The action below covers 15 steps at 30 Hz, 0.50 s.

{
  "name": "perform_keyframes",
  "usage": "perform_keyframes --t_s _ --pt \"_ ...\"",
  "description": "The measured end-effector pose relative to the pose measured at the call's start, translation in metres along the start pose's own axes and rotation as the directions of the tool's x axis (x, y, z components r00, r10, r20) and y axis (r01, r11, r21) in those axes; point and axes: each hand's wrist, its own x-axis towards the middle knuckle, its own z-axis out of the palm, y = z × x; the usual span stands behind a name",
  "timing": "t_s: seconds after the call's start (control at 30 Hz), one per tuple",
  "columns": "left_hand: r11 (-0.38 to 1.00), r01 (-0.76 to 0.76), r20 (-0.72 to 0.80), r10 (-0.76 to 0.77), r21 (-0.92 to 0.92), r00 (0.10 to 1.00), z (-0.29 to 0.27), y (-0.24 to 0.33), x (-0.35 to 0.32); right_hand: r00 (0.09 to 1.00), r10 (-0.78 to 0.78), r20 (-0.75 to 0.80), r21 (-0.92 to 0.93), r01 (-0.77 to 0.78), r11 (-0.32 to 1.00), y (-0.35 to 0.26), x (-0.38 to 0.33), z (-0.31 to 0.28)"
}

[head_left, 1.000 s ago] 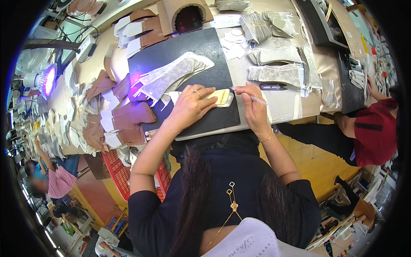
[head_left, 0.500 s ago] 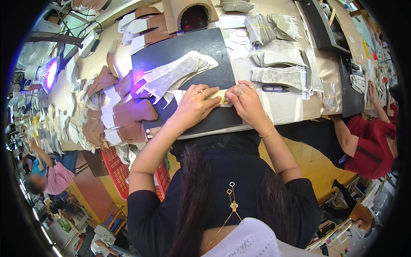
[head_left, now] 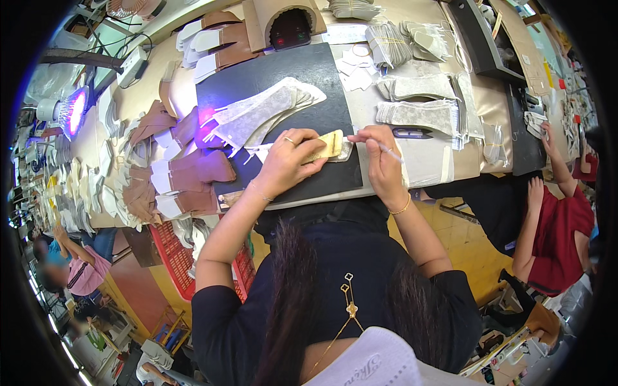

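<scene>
My left hand [head_left: 291, 159] presses a yellow template [head_left: 333, 145] with a dark slot down onto a pale cut piece [head_left: 346, 152], which pokes out beyond its right end. Beneath them lies a black work mat [head_left: 309, 182]. Just to the right, my right hand [head_left: 384, 168] is closed on a slim, pale pen-like tool [head_left: 390, 153], held clear of the template. Part of the tool is hidden by my fingers. A fanned stack of grey-white cut pieces [head_left: 264, 112] lies on the mat beyond my left hand.
Brown pieces with white parts [head_left: 193, 170] are piled at the left, near a glowing lamp [head_left: 75, 110]. Grey stacks [head_left: 418, 112] and a dark snipping tool [head_left: 412, 133] lie at the right. A red basket [head_left: 172, 260] stands below the table edge. A co-worker in red [head_left: 559, 235] is at the right.
My right hand has moved away from the template to the right, and the pen-like tool now shows. More of the yellow template is uncovered. The co-worker at right has shifted their arms.
</scene>
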Motion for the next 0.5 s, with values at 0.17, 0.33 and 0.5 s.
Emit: perform_keyframes --t_s 0.17,0.33,0.5 --pt "0.969 0.175 -0.184 -0.207 -0.175 0.961 -0.026 0.01 -0.009 0.963 -0.211 0.167 -0.213 0.244 0.946 0.006 -0.016 0.011" --pt "0.983 0.153 -0.393 -0.179 -0.099 0.902 -0.096 0.025 -0.013 0.937 -0.274 0.218 -0.33 0.335 0.882 0.013 -0.021 0.014" --pt "0.963 0.215 -0.446 -0.123 0.163 0.887 -0.142 0.03 0.002 0.932 -0.285 0.223 -0.331 0.347 0.878 0.016 -0.02 0.015"
